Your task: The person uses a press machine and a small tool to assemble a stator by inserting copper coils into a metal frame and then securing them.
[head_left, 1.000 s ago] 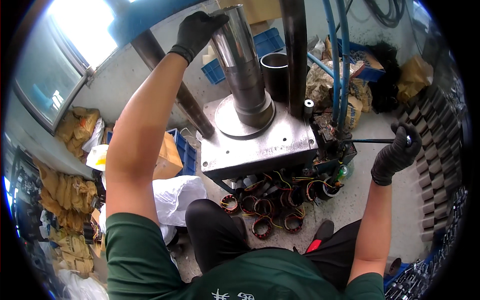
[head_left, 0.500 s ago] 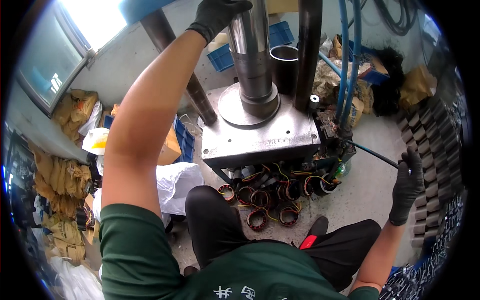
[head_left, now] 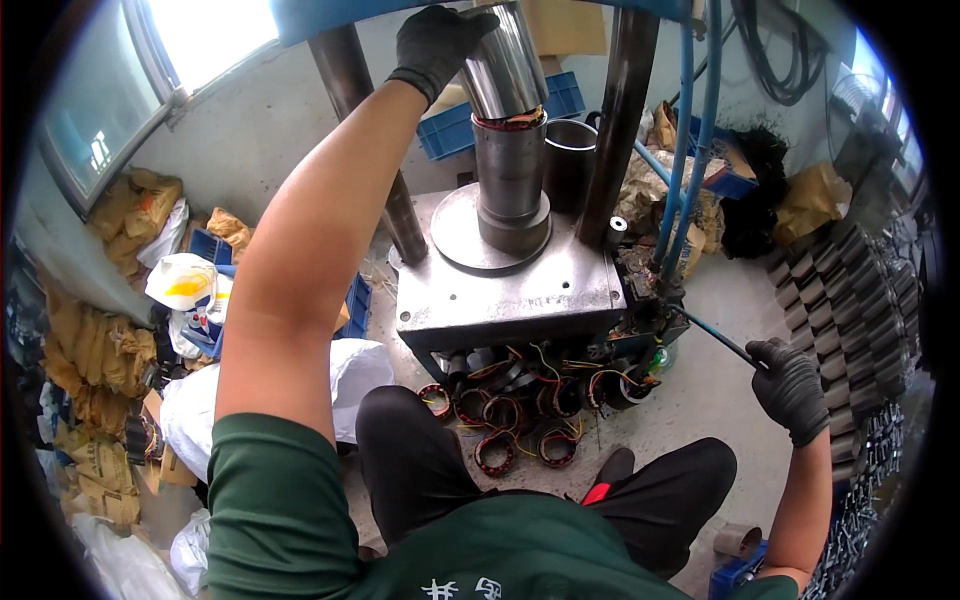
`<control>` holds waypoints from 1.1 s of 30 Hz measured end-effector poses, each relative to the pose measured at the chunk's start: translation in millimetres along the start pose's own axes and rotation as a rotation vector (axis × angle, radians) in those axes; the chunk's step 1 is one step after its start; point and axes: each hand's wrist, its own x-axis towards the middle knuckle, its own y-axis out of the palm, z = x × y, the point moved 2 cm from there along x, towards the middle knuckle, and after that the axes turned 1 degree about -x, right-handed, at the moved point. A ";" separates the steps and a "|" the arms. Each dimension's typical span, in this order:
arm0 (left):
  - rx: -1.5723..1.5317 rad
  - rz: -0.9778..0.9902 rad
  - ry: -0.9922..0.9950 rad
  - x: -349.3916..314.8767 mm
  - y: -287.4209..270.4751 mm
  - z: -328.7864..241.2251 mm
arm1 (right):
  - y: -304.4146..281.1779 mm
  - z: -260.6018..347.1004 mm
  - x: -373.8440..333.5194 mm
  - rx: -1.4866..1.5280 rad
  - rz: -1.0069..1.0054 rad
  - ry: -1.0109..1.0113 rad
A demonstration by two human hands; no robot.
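Observation:
My left hand, in a dark glove, grips a shiny metal sleeve near its top. The sleeve leans over the top of a grey cylindrical post. At the sleeve's lower end, red and copper-coloured windings show just above the post. This post stands on a round steel plate on the press table. Off to the right, my gloved right hand is closed round the end of a thin lever rod, which runs to the press's side.
Two dark columns flank the post, under a blue beam. Behind stands an open dark cylinder. Several wound stator rings lie on the floor below the table. Stacked metal sleeves line the right side; blue hoses hang nearby.
The sleeve, upright in line with the post before, is now raised and tilted, exposing the windings. My right hand's fingers have closed more round the lever. The view has shifted slightly.

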 end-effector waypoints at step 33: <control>-0.290 0.077 -0.077 -18.0 -3.0 -23.1 | 1.4 22.2 2.7 0.072 0.094 -0.036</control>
